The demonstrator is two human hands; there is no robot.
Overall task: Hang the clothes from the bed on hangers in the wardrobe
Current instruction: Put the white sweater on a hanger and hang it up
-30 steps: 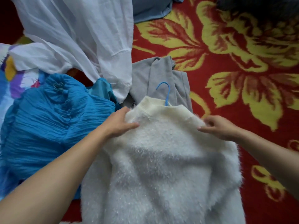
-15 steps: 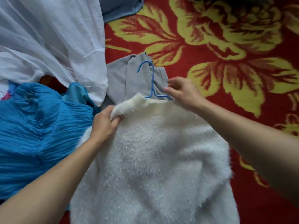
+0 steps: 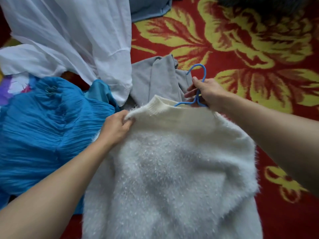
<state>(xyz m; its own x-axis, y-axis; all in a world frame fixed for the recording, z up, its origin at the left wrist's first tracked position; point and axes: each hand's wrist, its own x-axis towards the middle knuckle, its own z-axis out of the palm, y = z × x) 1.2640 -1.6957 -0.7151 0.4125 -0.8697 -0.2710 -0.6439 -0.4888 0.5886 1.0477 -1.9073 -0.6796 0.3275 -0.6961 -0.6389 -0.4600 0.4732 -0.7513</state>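
Observation:
A fluffy white sweater (image 3: 172, 169) lies spread on the bed in front of me, with a blue hanger (image 3: 198, 83) inside it. The hanger's hook and neck stick out of the ribbed collar. My right hand (image 3: 205, 92) is closed around the hanger's neck just above the collar. My left hand (image 3: 117, 128) pinches the sweater's left shoulder next to the collar. The hanger's arms are hidden inside the sweater.
A pleated blue garment (image 3: 43, 126) lies at the left, a white shirt (image 3: 69, 37) above it, a grey garment (image 3: 158, 81) beyond the collar, and a grey-blue one (image 3: 150, 7) at the top. The bedspread (image 3: 250, 57) is red with yellow flowers.
My right hand left the sweater's right shoulder and took hold of the hanger's neck. My left hand went from resting on the left shoulder to pinching it. More of the hanger now shows above the collar.

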